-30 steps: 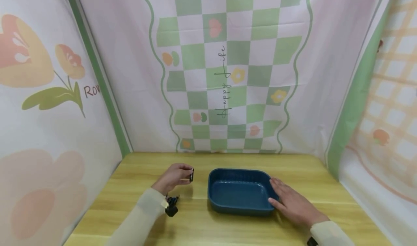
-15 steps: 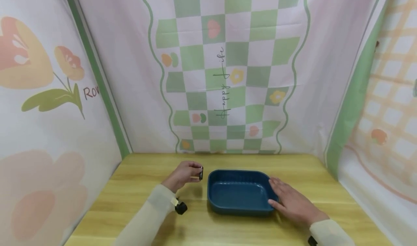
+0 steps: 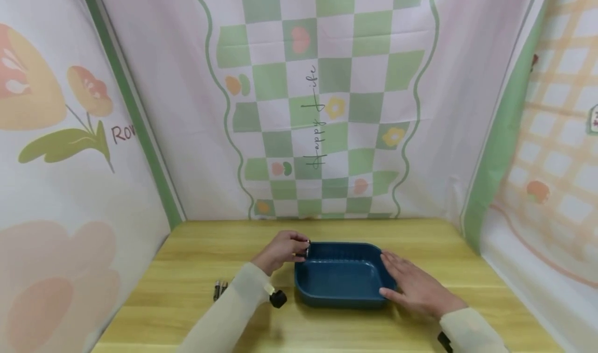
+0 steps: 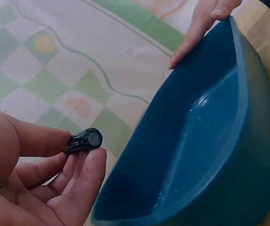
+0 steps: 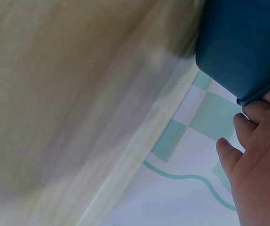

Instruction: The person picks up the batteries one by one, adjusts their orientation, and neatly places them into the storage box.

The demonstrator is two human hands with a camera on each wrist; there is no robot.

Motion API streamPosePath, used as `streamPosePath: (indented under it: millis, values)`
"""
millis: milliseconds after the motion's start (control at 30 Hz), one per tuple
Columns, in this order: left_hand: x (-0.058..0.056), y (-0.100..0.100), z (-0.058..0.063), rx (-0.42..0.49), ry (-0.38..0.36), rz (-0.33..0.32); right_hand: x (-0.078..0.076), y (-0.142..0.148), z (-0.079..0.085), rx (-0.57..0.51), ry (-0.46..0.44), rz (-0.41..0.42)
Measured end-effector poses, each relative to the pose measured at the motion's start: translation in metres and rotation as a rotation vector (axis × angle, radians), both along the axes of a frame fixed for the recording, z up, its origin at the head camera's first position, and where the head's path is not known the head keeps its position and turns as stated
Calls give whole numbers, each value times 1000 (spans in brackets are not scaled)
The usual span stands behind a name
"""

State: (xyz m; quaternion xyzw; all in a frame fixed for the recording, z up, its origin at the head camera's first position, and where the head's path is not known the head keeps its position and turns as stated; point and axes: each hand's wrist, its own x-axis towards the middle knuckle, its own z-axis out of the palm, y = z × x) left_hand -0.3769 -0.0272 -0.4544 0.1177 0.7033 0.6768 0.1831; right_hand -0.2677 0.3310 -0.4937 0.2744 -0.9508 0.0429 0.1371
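My left hand pinches a small black battery with a silvery end between thumb and fingertips. It is at the far left corner of a deep blue rectangular dish, where the battery overlaps the rim in the head view. In the left wrist view the battery stands out beside the dish's wall. My right hand rests on the dish's right rim, its fingers extended along it and the thumb over the edge. The dish's inside shows bare in the head view.
Several more batteries lie on the wooden table left of my left sleeve, partly covered by it. A printed cloth hangs behind the table, and others hang at both sides. A black wrist camera sits below my left wrist.
My left hand has moved right with the battery, from the bare table to the dish's far left corner. The batteries behind the left forearm have come into sight. The right hand stays on the rim.
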Motion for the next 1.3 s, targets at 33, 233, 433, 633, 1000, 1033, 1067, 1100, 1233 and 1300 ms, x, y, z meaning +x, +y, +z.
streamPosePath:
  millis: [33, 233, 433, 633, 1000, 1033, 1067, 1100, 1233, 1300]
  values:
    - [0, 3, 0, -6, 0, 1, 0, 0, 0, -1, -2, 3]
    - [1, 17, 0, -32, -22, 8, 1, -2, 3, -33, -60, -13]
    - [2, 36, -5, -36, -26, 5, 3, -1, 6, -47, -96, -39]
    - [6, 55, -7, -45, -19, -20, 5, -1, 7, -54, -69, -36]
    - [8, 80, -18, -69, -40, -67, 9, -5, -1, -73, -46, -38]
    - [8, 82, -18, -73, -45, -67, 9, -6, 0, -74, -46, -43]
    - [8, 84, -18, -73, -50, -66, 8, -7, 0, -72, -43, -44]
    - [8, 86, -18, -75, -51, -65, 7, -8, 1, -72, -45, -45]
    - [8, 98, -18, -63, -55, -76, 5, -8, 3, -69, -75, -55]
    - [8, 105, -18, -63, -60, -83, 6, -6, 4, -57, -88, -61]
